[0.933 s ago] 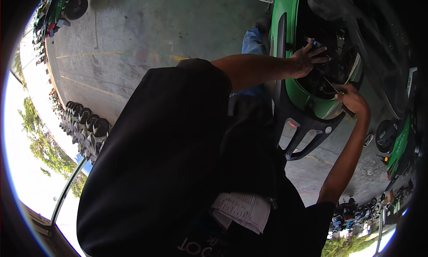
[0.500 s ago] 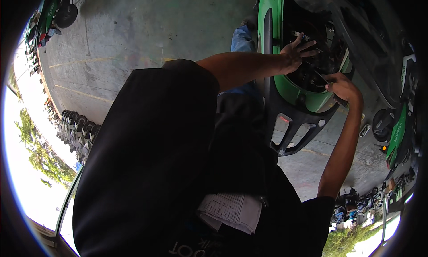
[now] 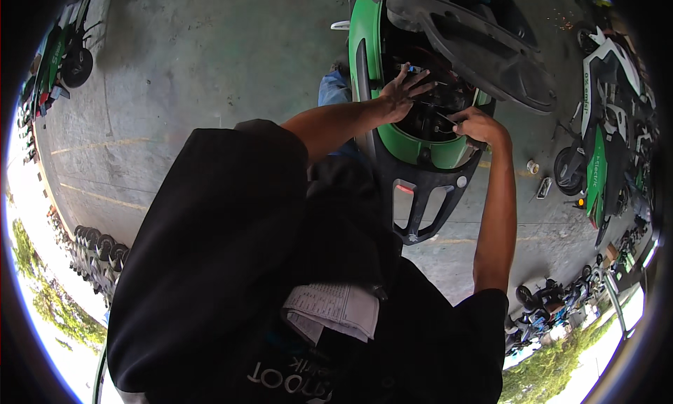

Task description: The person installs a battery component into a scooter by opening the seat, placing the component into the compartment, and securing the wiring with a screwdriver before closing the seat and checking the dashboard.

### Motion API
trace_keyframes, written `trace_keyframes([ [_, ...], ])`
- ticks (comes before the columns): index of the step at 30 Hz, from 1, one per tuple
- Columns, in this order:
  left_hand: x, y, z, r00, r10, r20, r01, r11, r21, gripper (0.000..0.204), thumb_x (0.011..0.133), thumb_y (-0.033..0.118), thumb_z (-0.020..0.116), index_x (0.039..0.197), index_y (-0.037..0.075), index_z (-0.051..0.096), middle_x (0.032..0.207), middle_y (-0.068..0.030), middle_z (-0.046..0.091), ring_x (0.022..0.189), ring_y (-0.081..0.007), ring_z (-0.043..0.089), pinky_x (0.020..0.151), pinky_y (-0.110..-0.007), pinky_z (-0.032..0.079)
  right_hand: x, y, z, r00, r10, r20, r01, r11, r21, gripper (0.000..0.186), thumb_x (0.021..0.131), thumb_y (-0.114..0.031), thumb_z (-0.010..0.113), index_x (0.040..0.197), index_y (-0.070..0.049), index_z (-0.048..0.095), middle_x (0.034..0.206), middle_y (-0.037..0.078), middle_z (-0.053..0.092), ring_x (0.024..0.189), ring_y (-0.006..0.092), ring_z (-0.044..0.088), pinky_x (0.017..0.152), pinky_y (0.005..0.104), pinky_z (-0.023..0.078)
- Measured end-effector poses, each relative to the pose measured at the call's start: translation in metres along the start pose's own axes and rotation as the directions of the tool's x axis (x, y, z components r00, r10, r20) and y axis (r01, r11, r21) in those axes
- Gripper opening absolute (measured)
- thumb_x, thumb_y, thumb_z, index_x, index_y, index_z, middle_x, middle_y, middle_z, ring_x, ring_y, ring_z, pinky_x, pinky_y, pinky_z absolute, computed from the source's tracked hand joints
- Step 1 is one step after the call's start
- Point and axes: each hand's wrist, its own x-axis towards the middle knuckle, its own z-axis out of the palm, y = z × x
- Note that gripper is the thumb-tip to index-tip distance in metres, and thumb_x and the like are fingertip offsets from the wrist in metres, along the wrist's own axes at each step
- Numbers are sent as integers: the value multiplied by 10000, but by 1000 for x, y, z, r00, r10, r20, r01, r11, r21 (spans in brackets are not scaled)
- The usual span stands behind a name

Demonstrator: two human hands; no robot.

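Observation:
A green and black scooter stands in front of me with its seat tipped up to the right, baring a dark compartment. My left hand is open over the compartment's left side, its fingers spread toward the dark parts inside. At the right rim, my right hand is closed around a thin, rod-like thing that points into the compartment. Its exact kind is too small to tell. Shadow hides most of the parts within. A black rear rack juts from the scooter toward me.
A folded printed paper sticks out at my chest. On the grey floor, right of the scooter, lie two small items. Another green and white scooter stands farther right; one more is far left. Blue-clad legs show beside the scooter.
My view has shifted, so the scooter and both hands appear farther left. The left hand keeps its fingers spread, and the right hand keeps its grip at the rim.

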Motion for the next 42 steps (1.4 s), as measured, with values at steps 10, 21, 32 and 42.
trace_keyframes([
  [10, 4, 0, 6, 1000, -18, 14, 18, 1000, -8, 265, 829, 219, 599, 1021, 133, 760, 1660, -76, -66, 1517, -365, -92, 1153, -703, 70, -31, -35, -3, 997, 73, -36, -69, 993, 99, 367, 844, -170, 680, 1209, -131, 682, 1171, 65, 618, 802, 199, 662, 717, 336, 540],
  [21, 9, -8, 30, 972, 55, -230, -86, 988, -126, 298, 827, 249, 575, 1035, 119, 744, 1647, -155, -37, 1510, -413, -55, 1110, -740, 154, -40, -26, 16, 996, 14, -88, -1, 989, 149, 431, 820, -204, 608, 1242, -160, 679, 1277, 82, 587, 931, 239, 663, 828, 359, 506],
  [32, 9, 5, 1, 997, -36, 68, 27, 992, 122, 297, 827, 246, 602, 1035, 89, 745, 1651, -155, -39, 1513, -389, -72, 1130, -718, 105, -31, -25, 13, 996, 85, -15, -81, 979, 186, 460, 771, -164, 619, 1227, -145, 670, 1392, 66, 523, 1072, 268, 639, 903, 375, 492],
  [42, -9, -10, 20, 999, -36, -40, 34, 998, -48, 397, 825, 272, 642, 1210, 198, 700, 1634, -194, -12, 1507, -422, -25, 1128, -726, 129, -71, -54, 6, 993, 91, 79, -104, 979, 177, 576, 747, -134, 566, 1321, -148, 606, 1256, 141, 634, 1163, 303, 610, 981, 360, 472],
])
